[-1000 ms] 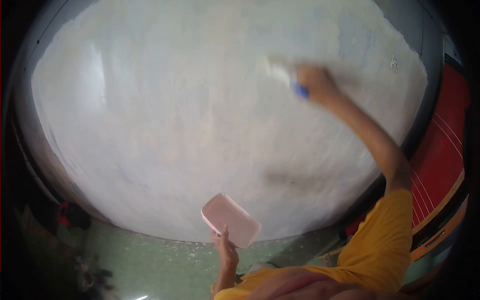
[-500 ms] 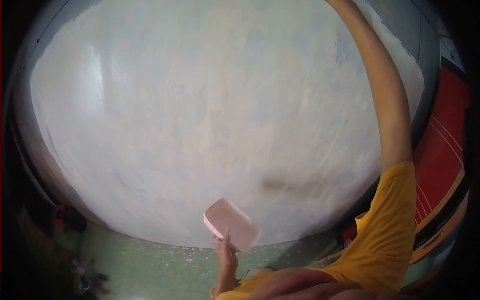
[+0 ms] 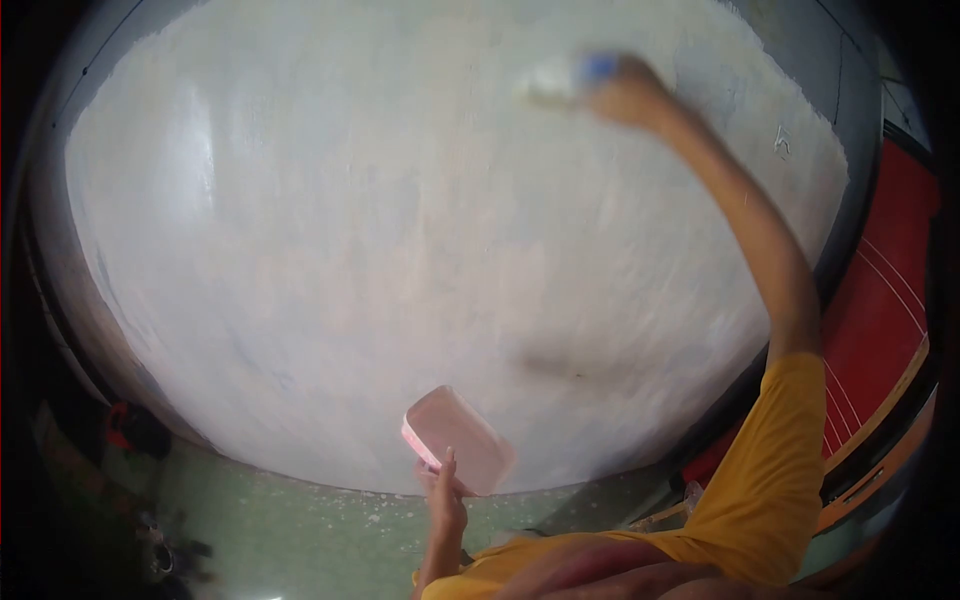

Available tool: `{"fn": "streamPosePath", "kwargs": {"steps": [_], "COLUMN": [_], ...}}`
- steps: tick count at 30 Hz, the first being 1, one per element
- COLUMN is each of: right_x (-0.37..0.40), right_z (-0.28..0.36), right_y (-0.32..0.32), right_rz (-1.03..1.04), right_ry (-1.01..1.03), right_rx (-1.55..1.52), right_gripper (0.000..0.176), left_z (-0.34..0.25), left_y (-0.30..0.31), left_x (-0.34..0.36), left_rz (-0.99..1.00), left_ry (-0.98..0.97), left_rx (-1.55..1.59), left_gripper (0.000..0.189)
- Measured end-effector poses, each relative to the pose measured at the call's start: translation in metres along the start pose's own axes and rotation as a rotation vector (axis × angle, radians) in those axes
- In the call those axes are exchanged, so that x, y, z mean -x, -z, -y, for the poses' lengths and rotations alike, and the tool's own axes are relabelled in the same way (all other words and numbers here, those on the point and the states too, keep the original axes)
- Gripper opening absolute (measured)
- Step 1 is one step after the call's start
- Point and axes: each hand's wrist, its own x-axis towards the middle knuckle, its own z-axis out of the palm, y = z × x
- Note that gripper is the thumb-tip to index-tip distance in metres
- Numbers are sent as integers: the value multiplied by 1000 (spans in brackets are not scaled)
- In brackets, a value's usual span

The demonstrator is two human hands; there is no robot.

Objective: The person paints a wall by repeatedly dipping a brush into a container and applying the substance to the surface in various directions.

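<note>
The fingers of the right hand (image 3: 632, 92) are closed around the blue-marked grip of a blurred, pale-headed tool, probably a paintbrush (image 3: 550, 82), high before the wall (image 3: 350, 250); whether its head touches the surface I cannot tell. With the arm raised so far, a loose wrist could let the head skip or press unevenly, leaving ridges, and a loaded head could drip onto the yellow sleeve (image 3: 775, 450).

The left hand (image 3: 443, 493) clamps a pink rectangular plastic tub (image 3: 455, 430) by its lower left edge, thumb over the near side, other fingers mostly hidden behind. The tub tilts low in front of the wall, its far end unsupported; if that one-sided grip twists, it could tip or slip. How much it contains is unclear.

Below, white specks dot the green floor (image 3: 330, 530), where spilled material could make footing slick. The red panel (image 3: 870, 310) at right could catch stray splashes.
</note>
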Motion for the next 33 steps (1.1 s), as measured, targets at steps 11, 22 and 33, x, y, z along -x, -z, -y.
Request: {"fn": "streamPosePath", "kwargs": {"steps": [11,22,33], "right_x": [-45,195,353], "right_z": [13,139,269], "right_y": [3,-59,-1], "right_rz": [-275,-36,-231], "right_ry": [56,-40,-1192], "right_rx": [290,-648,-1429], "right_gripper": [20,25,29], "left_z": [2,-34,-34], "left_y": [2,-28,-37], "left_x": [8,12,5], "left_rz": [-45,36,327], "left_ry": [51,15,-234], "left_rx": [-8,-221,-109], "left_gripper": [72,69,64]}}
